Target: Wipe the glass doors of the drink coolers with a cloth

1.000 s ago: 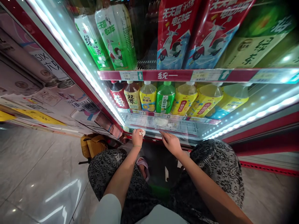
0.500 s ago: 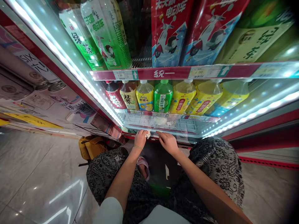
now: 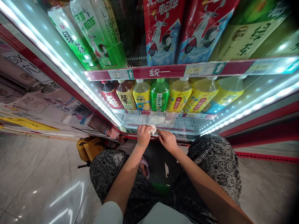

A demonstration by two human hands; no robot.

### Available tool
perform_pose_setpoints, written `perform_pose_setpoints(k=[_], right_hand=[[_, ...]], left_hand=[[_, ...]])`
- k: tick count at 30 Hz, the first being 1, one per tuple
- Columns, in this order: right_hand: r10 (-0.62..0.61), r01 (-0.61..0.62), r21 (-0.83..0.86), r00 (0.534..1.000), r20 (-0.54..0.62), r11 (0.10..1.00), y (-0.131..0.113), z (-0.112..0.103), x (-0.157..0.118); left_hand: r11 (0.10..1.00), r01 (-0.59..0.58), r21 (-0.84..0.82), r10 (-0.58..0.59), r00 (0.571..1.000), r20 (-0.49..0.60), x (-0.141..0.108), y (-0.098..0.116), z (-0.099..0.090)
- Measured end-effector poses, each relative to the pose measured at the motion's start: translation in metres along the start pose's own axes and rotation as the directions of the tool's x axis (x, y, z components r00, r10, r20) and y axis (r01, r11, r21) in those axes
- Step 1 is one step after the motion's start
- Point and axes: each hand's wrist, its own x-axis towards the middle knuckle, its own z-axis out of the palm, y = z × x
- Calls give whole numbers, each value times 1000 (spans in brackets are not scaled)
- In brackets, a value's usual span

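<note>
My left hand [image 3: 144, 136] is closed around a crumpled white tissue [image 3: 152, 129] at the bottom front edge of a lit drinks fridge [image 3: 130, 136]. Beside it, my right hand [image 3: 168, 141] points left with its index finger stretched out and the other fingers curled under, partly hidden. That fingertip comes close to the tissue; whether they touch I cannot tell. Just behind both hands lies the fridge's white wire bottom rack [image 3: 135, 119], with a pale, see-through patch on the glass or rack above the tissue.
Bottles, among them a green one [image 3: 160, 96], line the low shelf; large drink packs [image 3: 163, 34] stand above. Bright light strips run down both sides. A yellow-brown bag [image 3: 90, 151] sits on the floor at left, beside stacked pink cartons [image 3: 35, 96]. My knees flank my arms.
My left hand has moved right with the tissue, closing the gap to my right hand. More of the tissue shows. The right hand has shifted only slightly, and the view has tilted a little.
</note>
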Motion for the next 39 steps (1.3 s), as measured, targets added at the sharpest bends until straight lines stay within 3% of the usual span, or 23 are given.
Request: perform_pose_setpoints(k=[5,13,21,29,39], right_hand=[[61,-63,-26,997,-54,998,6,-8,-4],[122,-124,-11,987,-107,992,15,-18,-14],[138,-138,14,983,-117,990,19,-29,-26],[138,-114,132,972,-190,985,25,-35,-35],[135,-44,274,936,-324,961,21,-44,-49]], left_hand=[[1000,-14,-4,14,1000,19,-16,11,10],[998,11,-55,-16,997,-80,23,10,1],[988,-101,-116,107,993,44,-4,32,23],[985,-36,-168,27,998,-54,24,44,15],[927,126,-352,-95,990,105,14,90,28]])
